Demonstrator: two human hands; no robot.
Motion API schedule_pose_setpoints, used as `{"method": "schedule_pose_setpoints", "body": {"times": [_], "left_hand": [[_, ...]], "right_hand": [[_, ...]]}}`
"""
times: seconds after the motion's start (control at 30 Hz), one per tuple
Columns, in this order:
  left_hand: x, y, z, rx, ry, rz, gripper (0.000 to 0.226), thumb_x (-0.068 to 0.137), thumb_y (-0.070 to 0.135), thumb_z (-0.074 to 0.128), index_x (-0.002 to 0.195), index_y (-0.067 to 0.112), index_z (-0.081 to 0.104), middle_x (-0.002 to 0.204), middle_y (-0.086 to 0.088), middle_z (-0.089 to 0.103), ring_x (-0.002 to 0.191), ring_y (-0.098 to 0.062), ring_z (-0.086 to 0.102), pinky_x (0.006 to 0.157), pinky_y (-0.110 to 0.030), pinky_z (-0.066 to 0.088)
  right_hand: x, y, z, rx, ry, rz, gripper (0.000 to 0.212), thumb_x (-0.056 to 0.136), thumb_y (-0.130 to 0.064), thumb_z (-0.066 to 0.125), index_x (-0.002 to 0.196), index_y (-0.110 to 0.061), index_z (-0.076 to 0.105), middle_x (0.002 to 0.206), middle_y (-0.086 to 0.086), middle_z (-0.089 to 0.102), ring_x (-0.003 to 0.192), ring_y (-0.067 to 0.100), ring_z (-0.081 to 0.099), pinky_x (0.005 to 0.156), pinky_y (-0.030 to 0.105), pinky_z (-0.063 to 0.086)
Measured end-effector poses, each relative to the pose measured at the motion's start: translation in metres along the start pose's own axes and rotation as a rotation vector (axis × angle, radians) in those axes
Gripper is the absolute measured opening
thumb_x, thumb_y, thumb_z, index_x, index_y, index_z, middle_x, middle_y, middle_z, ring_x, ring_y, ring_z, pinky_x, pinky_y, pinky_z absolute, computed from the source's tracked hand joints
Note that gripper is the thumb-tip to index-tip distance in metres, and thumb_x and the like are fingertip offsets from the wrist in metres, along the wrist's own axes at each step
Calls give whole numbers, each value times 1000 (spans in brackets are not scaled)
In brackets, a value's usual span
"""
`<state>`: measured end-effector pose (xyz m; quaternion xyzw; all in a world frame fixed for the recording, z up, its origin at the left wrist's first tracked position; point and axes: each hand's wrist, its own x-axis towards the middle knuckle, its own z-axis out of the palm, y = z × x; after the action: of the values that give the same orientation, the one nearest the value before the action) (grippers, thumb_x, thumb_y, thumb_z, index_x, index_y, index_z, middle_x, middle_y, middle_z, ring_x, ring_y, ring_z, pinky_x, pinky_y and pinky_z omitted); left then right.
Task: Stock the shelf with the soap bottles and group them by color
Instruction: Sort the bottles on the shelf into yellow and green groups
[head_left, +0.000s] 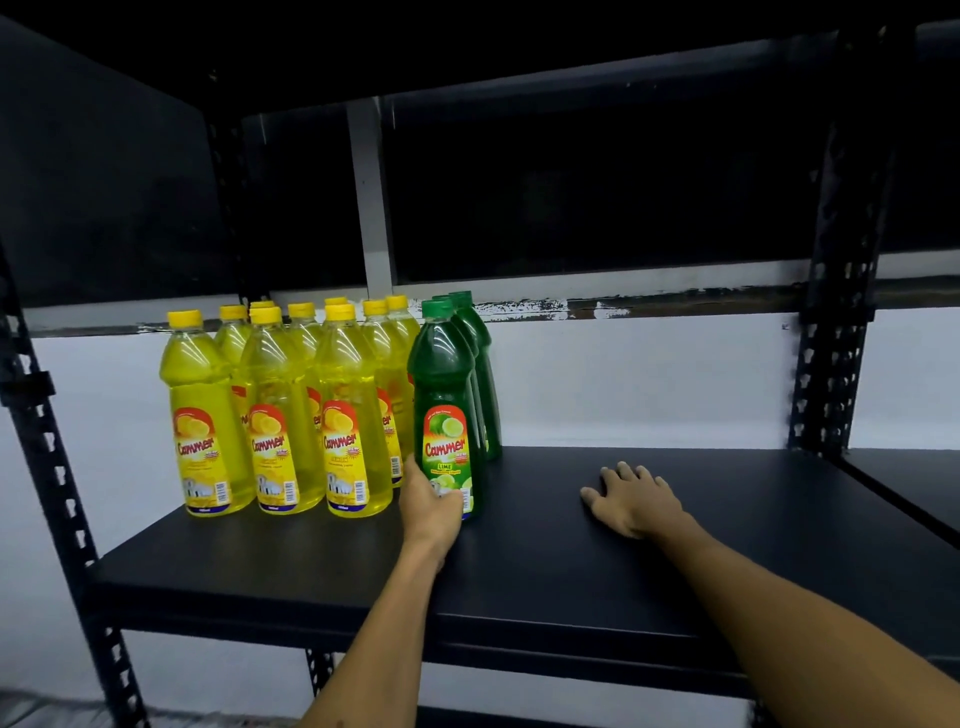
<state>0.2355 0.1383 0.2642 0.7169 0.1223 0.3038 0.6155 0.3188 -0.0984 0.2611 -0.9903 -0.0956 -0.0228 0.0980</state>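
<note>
Several yellow soap bottles (275, 415) stand upright in rows on the left part of the black shelf board (571, 561). Right beside them stands a row of three green bottles, front to back. My left hand (428, 506) is wrapped around the lower body of the front green bottle (449, 415), which stands on the board with its lime label facing me. The two other green bottles (480, 364) are partly hidden behind it. My right hand (636, 501) lies flat on the board to the right, fingers spread, holding nothing.
Black perforated uprights frame the shelf at the left (57, 483) and right (836, 322). A dark upper shelf (467, 67) hangs overhead. A white wall (649, 379) lies behind. The board's right half, past my right hand, carries no bottles.
</note>
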Motion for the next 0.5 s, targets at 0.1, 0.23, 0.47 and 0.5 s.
{"method": "schedule_pose_setpoints", "body": {"times": [0.1,0.23,0.47,0.5], "left_hand": [[5,-6,0,15,12,-4,81,78,-15,64,146,13,31,125,-13,58,107,-26,62,82,-37,55],[6,-6,1,18,5,-9,84,79,-15,63,149,14,26,126,-12,57,109,-27,61,82,-37,55],[6,-5,2,17,56,-10,76,78,-16,65,143,12,36,122,-12,59,105,-26,63,81,-39,56],[6,-5,1,20,67,-7,75,77,-16,66,141,11,38,122,-12,60,105,-27,63,83,-41,56]], "right_hand": [[-2,-2,1,-18,13,-9,71,98,-59,21,154,-16,22,162,9,14,149,31,10,120,45,12],[-2,-1,1,-15,38,-19,68,98,-58,23,151,-15,30,160,10,21,148,31,16,119,44,16],[0,0,2,-19,47,-27,67,98,-57,25,148,-15,35,158,10,27,146,31,21,118,44,20],[-1,0,2,-20,44,-23,67,98,-57,25,148,-15,36,157,10,28,145,31,22,118,44,20]]}}
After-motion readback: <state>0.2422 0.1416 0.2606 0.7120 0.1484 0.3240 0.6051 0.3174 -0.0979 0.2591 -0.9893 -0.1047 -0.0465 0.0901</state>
